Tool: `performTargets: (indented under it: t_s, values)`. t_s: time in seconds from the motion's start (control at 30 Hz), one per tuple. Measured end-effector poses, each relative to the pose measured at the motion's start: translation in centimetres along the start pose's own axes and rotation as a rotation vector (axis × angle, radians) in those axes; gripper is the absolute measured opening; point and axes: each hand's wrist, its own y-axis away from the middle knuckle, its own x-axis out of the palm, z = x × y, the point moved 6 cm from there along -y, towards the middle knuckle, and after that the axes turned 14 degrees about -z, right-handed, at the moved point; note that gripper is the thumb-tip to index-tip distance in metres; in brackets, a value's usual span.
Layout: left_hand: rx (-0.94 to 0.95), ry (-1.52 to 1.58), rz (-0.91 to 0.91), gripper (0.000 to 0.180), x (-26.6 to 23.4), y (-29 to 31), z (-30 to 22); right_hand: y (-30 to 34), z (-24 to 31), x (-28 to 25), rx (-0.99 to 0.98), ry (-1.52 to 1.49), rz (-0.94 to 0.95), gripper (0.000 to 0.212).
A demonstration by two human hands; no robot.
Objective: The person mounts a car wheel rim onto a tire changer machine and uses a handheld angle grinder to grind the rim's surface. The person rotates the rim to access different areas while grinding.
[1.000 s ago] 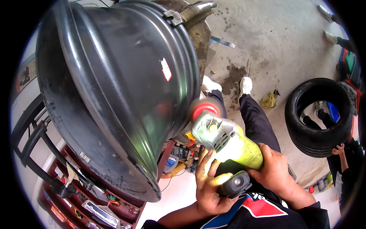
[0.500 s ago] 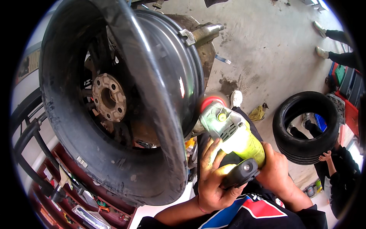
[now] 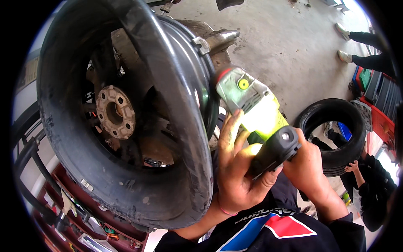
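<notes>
A large black tyre (image 3: 84,189) hangs partly off a dark wheel rim (image 3: 180,38), its hub (image 3: 115,112) brown and rusty with several bolt holes. My right hand (image 3: 308,164) is closed round the body of a yellow-green angle grinder (image 3: 270,117). The grinder's head, with a red disc, lies by the right edge of the rim; whether it touches cannot be made out. In my left hand (image 3: 235,172) is a black flashlight (image 3: 277,149), which throws bright light on the grinder. The left fingers reach up beside the grinder's body.
A metal clamp (image 3: 205,44) grips the rim's edge. At right another person's hand (image 3: 351,166) rests on a loose tyre (image 3: 302,122). Another person's legs (image 3: 361,38) show at far right, above red crates (image 3: 378,109). Black bars and a dark red tool tray (image 3: 75,206) stand at lower left.
The grinder has moved up along the rim's right side with both my hands. The flashlight has shifted up and right. The red disc looked more blurred before.
</notes>
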Motion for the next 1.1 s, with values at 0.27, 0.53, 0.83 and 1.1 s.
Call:
performTargets:
  t_s: [0.27, 0.53, 0.83, 1.1]
  values:
    - [-0.128, 0.004, 0.097, 0.046, -0.6, 5.6, -1.5, 5.1, -1.8, 0.6, 0.062, -0.061, 0.149, 0.07]
    - [-0.218, -0.094, 0.155, 0.045, -2.1, 8.3, -1.7, 7.6, -2.1, 2.9, 0.09, -0.106, 0.272, 0.072]
    - [-0.203, -0.073, 0.151, 0.047, -1.7, 6.8, -1.4, 6.4, -2.1, 3.1, 0.104, -0.118, 0.253, 0.07]
    - [-0.164, -0.057, 0.157, 0.045, -0.8, 4.1, -1.2, 4.5, -2.2, 3.2, 0.115, -0.195, 0.196, 0.07]
